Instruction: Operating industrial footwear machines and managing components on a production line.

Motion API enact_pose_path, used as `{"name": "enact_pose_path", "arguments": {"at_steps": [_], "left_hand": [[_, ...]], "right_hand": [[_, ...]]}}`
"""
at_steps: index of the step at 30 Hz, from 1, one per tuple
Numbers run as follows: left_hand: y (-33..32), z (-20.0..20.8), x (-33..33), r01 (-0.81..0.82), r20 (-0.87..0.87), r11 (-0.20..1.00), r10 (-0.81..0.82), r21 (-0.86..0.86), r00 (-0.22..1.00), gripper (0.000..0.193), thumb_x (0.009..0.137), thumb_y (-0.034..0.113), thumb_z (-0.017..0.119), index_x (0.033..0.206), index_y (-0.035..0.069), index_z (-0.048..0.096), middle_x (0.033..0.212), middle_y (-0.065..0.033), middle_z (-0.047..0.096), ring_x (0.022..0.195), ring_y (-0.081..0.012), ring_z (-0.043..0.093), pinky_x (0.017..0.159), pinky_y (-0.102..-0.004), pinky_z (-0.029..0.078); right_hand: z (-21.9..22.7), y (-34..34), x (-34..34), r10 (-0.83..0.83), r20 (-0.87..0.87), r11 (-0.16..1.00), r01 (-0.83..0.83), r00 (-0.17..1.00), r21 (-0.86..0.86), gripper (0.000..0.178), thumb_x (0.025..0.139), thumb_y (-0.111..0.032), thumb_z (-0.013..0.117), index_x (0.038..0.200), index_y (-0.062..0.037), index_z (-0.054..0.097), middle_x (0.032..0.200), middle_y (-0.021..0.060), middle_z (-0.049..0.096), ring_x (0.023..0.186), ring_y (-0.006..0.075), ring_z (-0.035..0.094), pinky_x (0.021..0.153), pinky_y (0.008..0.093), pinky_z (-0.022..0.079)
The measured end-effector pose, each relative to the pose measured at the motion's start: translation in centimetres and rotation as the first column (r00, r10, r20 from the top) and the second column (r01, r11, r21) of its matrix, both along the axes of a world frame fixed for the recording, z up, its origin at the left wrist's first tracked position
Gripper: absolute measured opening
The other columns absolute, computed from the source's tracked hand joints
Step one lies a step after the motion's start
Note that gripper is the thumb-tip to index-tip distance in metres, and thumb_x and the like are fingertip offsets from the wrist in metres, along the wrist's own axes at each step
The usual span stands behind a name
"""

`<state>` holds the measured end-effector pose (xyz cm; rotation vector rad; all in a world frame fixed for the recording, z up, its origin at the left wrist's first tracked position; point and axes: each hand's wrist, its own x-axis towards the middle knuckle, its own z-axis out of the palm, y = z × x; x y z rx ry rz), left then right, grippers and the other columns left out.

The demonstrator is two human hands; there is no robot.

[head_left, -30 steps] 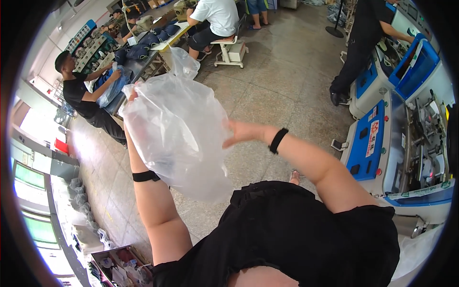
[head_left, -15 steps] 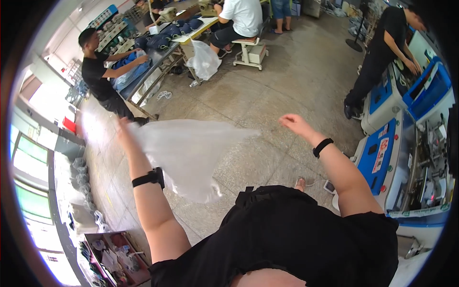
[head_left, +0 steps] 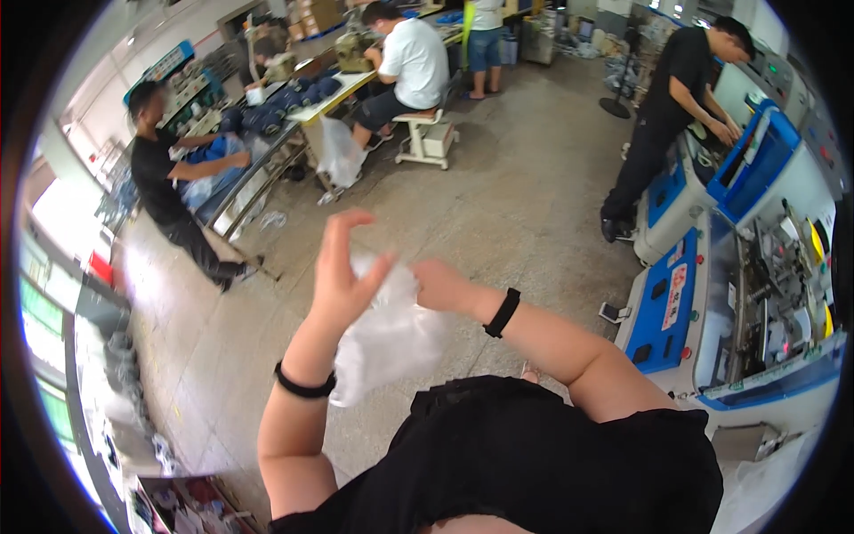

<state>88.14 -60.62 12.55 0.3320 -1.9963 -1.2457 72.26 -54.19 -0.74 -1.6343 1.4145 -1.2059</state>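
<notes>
A thin, whitish translucent plastic bag [head_left: 391,343] hangs bunched in front of my body, above the floor. My right hand [head_left: 443,285] is closed at its upper right edge, pinching the plastic; the fingertips are partly blurred. Beside the bag's upper left, my left hand [head_left: 340,274] is raised with thumb and fingers spread apart in a curve. Some of the plastic shows just behind the left thumb. Both wrists wear black bands.
At right stand blue-and-white machines [head_left: 663,303], where a person in black [head_left: 672,107] bends over one. Another person [head_left: 165,178] handles blue material at a bench on the left. A seated person [head_left: 418,67] works at a long table. A box of scraps [head_left: 191,503] lies lower left.
The bag was spread wide from my left hand and is now gathered closer in. My right hand came left to the bag. My left hand moved right and opened.
</notes>
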Motion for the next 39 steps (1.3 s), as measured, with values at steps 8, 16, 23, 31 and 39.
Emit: {"name": "enact_pose_path", "arguments": {"at_steps": [8,16,23,31,39], "left_hand": [[3.5,-5.1,-0.9,0.235,0.76,0.759,0.469,-0.607,0.45,0.102,0.058,0.024,0.086,0.141,0.002,0.032,0.1,-0.0161,0.065,0.094,-0.0323,0.064,0.076,-0.0414,0.052],[-0.2,-5.0,-2.2,0.449,0.659,0.877,-0.236,-0.172,0.714,0.052,0.079,0.012,0.067,0.126,-0.001,0.052,0.108,-0.0175,0.062,0.1,-0.029,0.061,0.085,-0.0348,0.047],[6.3,-3.5,-9.4,0.268,-0.233,0.856,-0.18,0.442,0.956,0.047,0.103,0.041,0.033,0.137,0.01,0.035,0.124,-0.0174,0.057,0.12,-0.0294,0.052,0.102,-0.0368,0.04],[8.1,0.4,-13.2,0.378,-0.288,0.49,-0.251,0.785,0.924,0.059,0.087,0.063,0.053,0.073,0.007,0.04,0.06,-0.0015,0.033,0.053,-0.0144,0.033,0.051,-0.0297,0.028],[9.3,-2.7,-17.9,-0.18,0.263,0.966,0.128,0.188,0.956,0.066,0.082,0.044,0.071,0.115,-0.01,0.052,0.106,-0.0214,0.061,0.089,-0.0293,0.062,0.082,-0.0378,0.051]], "right_hand": [[3.6,2.5,1.9,-0.153,-0.447,0.988,0.141,0.882,-0.06,0.025,0.059,-0.029,0.075,0.07,-0.0091,0.066,0.068,0.0162,0.065,0.068,0.0371,0.063,0.06,0.047,0.05],[3.2,7.3,-3.9,-0.026,-0.399,0.997,0.055,0.917,0.061,0.051,0.058,-0.031,0.081,0.097,-0.0023,0.063,0.095,0.0215,0.064,0.09,0.0384,0.062,0.073,0.0439,0.049],[-1.1,6.9,0.3,-0.117,0.314,0.916,0.225,0.942,-0.332,0.06,0.064,-0.021,0.081,0.114,-0.0035,0.054,0.106,0.014,0.063,0.097,0.0262,0.061,0.082,0.0375,0.048],[0.7,12.7,-7.7,-0.343,0.088,0.933,0.35,0.935,-0.084,0.07,0.065,-0.024,0.076,0.126,-0.0068,0.046,0.112,0.0158,0.061,0.101,0.0319,0.06,0.082,0.0412,0.047],[5.6,17.3,-9.7,-0.625,-0.164,0.709,0.466,0.764,-0.529,0.108,0.063,-0.033,0.08,0.147,-0.0026,0.018,0.141,0.0231,0.033,0.121,0.0354,0.045,0.097,0.0413,0.039]]}}
